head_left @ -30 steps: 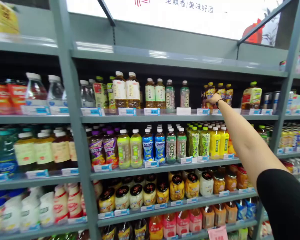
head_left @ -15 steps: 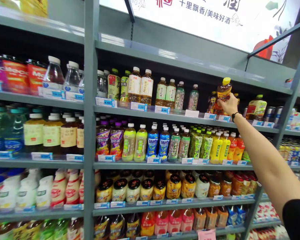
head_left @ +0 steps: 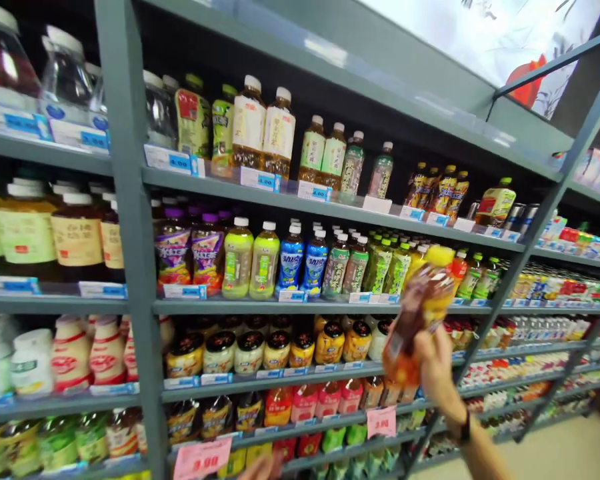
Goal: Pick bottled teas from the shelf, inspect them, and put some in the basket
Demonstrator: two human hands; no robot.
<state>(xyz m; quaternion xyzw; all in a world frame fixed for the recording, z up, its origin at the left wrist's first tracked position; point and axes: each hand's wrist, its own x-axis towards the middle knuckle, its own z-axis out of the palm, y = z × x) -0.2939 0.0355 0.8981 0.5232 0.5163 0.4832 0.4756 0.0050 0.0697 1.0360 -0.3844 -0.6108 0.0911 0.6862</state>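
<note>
My right hand is shut on a brown drink bottle with a yellow cap, blurred by motion. I hold it tilted in front of the middle shelves, away from the upper shelf. A dark band sits on that wrist. Similar yellow-capped bottles stand on the upper shelf at the right. Only the fingertips of my left hand show at the bottom edge, near a pink price tag; its grip is hidden.
Grey metal shelving is full of drinks: tea bottles on top, green and blue bottles below, jars under those. A grey upright post stands at the left. Floor shows at the bottom right.
My right hand lifted the yellow-capped bottle off the upper shelf and brought it down and toward me. The view swung left and down, and my left fingertips came into view.
</note>
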